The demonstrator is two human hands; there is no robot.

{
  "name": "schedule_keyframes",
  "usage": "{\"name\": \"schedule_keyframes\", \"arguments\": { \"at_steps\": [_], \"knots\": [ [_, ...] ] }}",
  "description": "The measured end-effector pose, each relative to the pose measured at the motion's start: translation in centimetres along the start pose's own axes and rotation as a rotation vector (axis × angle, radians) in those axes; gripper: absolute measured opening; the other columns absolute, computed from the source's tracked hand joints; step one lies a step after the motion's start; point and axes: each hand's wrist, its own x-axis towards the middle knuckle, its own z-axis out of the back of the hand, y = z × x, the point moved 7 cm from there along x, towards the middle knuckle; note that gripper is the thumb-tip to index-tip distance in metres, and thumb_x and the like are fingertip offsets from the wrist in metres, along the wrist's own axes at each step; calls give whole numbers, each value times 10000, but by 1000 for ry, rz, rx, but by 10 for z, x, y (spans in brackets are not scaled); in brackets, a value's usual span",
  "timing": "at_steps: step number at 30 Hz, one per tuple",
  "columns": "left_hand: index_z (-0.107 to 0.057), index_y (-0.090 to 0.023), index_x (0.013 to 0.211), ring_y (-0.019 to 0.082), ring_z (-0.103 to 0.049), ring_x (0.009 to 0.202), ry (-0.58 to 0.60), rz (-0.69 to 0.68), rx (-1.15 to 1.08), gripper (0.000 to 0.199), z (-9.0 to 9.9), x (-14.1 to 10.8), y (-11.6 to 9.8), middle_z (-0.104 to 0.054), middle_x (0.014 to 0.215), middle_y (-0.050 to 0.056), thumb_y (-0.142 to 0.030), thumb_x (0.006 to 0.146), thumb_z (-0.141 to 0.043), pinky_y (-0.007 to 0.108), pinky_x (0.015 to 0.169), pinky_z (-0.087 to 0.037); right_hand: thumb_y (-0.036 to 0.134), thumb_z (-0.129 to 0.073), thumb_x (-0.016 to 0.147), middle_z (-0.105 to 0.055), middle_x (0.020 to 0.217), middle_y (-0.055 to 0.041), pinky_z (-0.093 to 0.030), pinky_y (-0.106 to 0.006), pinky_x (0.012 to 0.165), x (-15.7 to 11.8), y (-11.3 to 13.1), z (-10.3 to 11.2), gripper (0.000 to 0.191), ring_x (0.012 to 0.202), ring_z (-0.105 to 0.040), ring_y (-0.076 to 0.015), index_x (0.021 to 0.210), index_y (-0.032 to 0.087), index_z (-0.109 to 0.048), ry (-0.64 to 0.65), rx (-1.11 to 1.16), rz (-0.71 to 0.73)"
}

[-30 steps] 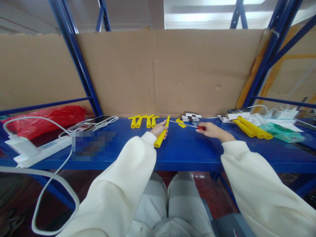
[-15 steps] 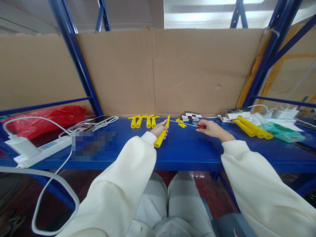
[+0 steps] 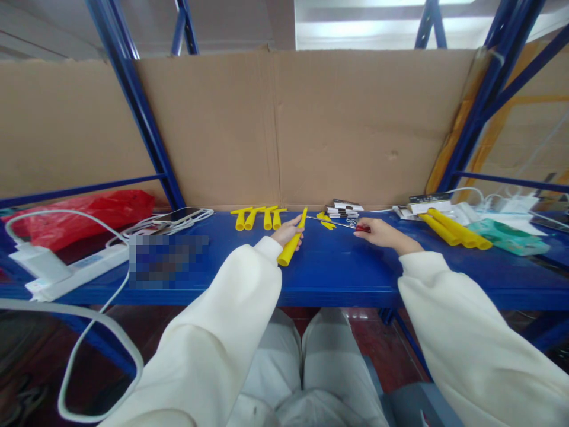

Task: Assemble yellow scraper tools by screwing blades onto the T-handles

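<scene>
My left hand [image 3: 288, 231] is closed round a yellow tapered tube [image 3: 291, 248], its wide end toward me and its narrow end pointing up. My right hand [image 3: 376, 232] grips the red handle of a screwdriver [image 3: 362, 229]. The thin shaft points left, its tip close to the upper part of the tube; whether they touch cannot be made out. Small yellow pieces [image 3: 326, 222] lie behind the shaft, beside a stack of black and white boxes [image 3: 342, 210]. Several yellow tubes with crosspieces [image 3: 258, 219] stand in a row left of my left hand.
More yellow tubes [image 3: 457, 231] lie at the right by a green packet [image 3: 509, 237]. A white power strip [image 3: 80, 276], cables and a red bag [image 3: 89, 216] are at the left. Cardboard [image 3: 311, 130] rises behind the blue table [image 3: 338, 267], between blue posts.
</scene>
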Motion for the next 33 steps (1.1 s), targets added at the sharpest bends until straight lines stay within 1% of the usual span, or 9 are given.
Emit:
{"name": "schedule_keyframes", "arguments": {
  "at_steps": [8, 14, 20, 22, 25, 29, 33],
  "knots": [
    [-233, -313, 1569, 94, -475, 426, -15, -19, 40, 704, -3, -3, -2, -483, 605, -53, -106, 937, -465, 196, 422, -415, 318, -617, 813, -699, 744, -47, -475, -297, 652, 3, -11, -4, 101, 674, -626, -194, 785, 220, -613, 8, -77, -14],
    [-255, -288, 1566, 88, -470, 414, -17, -41, 23, 692, -4, -4, -4, -485, 600, -54, -90, 937, -463, 191, 405, -413, 301, -619, 805, -690, 733, -45, -477, -298, 662, 2, -7, -3, 97, 658, -619, -190, 757, 220, -598, 25, -69, -32],
    [-285, -277, 1558, 78, -471, 420, -13, -88, -4, 689, -3, -1, -5, -497, 614, -51, -154, 927, -532, 186, 409, -424, 290, -613, 806, -699, 759, -55, -489, -308, 683, 2, -6, -2, 88, 670, -626, -194, 772, 210, -604, 27, -58, -57],
    [-299, -275, 1553, 75, -470, 425, -29, -102, -19, 678, -1, 1, -5, -498, 619, -49, -166, 927, -535, 185, 420, -430, 287, -613, 811, -706, 772, -60, -493, -308, 689, 2, -7, -2, 83, 679, -631, -196, 788, 207, -615, 26, -62, -59],
    [-288, -274, 1553, 76, -459, 423, -96, -109, -53, 672, 5, 3, -5, -477, 597, -57, -145, 929, -500, 183, 431, -433, 285, -610, 824, -719, 805, -65, -501, -304, 702, 2, -13, -3, 86, 706, -643, -200, 825, 204, -638, 35, -96, -75],
    [-287, -275, 1553, 84, -441, 409, -157, -103, -78, 687, 8, 2, -5, -459, 573, -60, -95, 911, -453, 181, 416, -413, 291, -603, 844, -738, 906, -79, -504, -296, 759, 2, -24, -6, 152, 796, -665, -208, 946, 200, -668, 71, -189, -142],
    [-319, -277, 1543, 87, -451, 416, -184, -84, -74, 717, 10, 3, -4, -490, 599, -49, -68, 877, -479, 194, 423, -419, 294, -579, 858, -735, 995, -94, -496, -339, 820, -2, -33, -1, 213, 910, -673, -243, 1035, 214, -665, 111, -301, -288]
  ]
}}
